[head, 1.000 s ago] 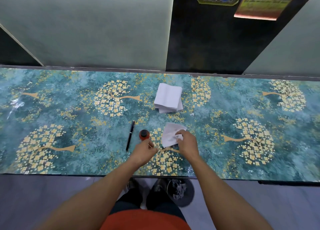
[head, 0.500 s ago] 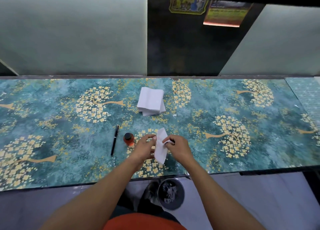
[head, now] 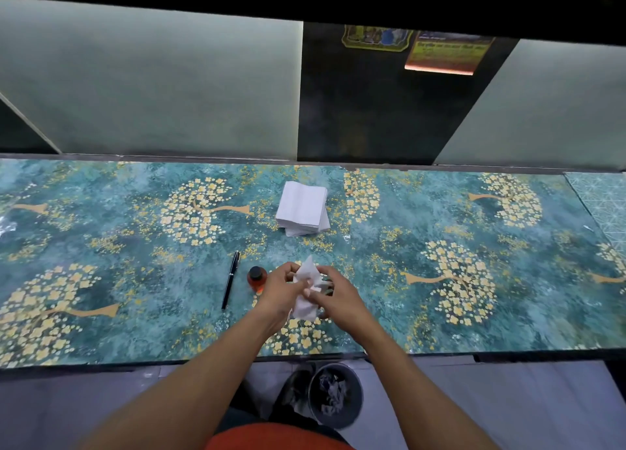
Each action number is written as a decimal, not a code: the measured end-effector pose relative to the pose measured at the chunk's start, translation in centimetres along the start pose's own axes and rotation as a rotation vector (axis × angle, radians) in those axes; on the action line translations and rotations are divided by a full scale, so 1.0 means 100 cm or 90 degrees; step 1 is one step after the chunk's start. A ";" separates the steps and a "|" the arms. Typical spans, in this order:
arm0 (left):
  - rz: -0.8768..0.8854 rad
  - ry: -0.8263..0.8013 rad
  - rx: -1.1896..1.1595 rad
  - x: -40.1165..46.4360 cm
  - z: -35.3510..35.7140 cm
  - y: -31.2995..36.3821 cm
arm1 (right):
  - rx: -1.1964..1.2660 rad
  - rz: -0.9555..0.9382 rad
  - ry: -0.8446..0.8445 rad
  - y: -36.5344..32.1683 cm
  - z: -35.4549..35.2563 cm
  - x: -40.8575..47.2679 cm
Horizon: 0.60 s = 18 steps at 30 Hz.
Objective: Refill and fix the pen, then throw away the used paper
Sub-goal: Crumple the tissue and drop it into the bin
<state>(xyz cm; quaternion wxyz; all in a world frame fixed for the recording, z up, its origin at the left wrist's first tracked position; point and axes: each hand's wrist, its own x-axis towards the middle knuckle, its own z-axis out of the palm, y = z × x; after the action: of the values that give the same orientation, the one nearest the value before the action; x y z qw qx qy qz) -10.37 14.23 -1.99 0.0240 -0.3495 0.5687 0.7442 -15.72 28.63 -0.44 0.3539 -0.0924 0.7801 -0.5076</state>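
Observation:
A white sheet of tissue paper (head: 306, 292) is held above the table between both hands, partly crumpled. My left hand (head: 279, 288) grips its left side and my right hand (head: 333, 297) grips its right side. A black pen (head: 231, 279) lies on the table just left of my hands, capped, pointing away from me. A small ink bottle (head: 256, 278) with a black cap and reddish body stands between the pen and my left hand.
A stack of white folded papers (head: 302, 208) lies farther back on the teal flower-patterned table (head: 135, 280). A round bin (head: 335, 395) with crumpled paper inside stands on the floor below the table's front edge.
The paper has been lifted off the table and bunched between both hands. The left hand moved from beside the ink bottle onto the paper. The camera view shifted.

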 end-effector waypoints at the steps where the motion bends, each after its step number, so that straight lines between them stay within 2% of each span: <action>1: 0.010 -0.007 -0.008 -0.002 0.002 0.002 | -0.001 -0.012 0.007 0.000 0.001 0.000; 6: -0.016 -0.082 -0.151 -0.015 0.001 0.007 | 0.056 -0.053 0.082 -0.004 -0.005 -0.001; 11: -0.145 -0.095 -0.283 -0.029 -0.006 0.005 | 0.056 -0.033 0.105 -0.004 -0.010 -0.001; 13: -0.160 -0.101 -0.267 -0.030 -0.008 0.002 | 0.050 -0.040 0.097 -0.003 -0.010 -0.002; 18: -0.087 -0.052 -0.158 -0.035 -0.005 0.003 | 0.052 -0.075 0.102 -0.006 -0.002 -0.010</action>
<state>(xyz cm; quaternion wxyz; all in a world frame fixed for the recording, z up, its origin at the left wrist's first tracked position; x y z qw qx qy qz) -7.62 15.01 0.12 0.0546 -0.3575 0.4459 0.8188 -15.22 28.99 0.57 0.2631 -0.0827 0.7779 -0.5646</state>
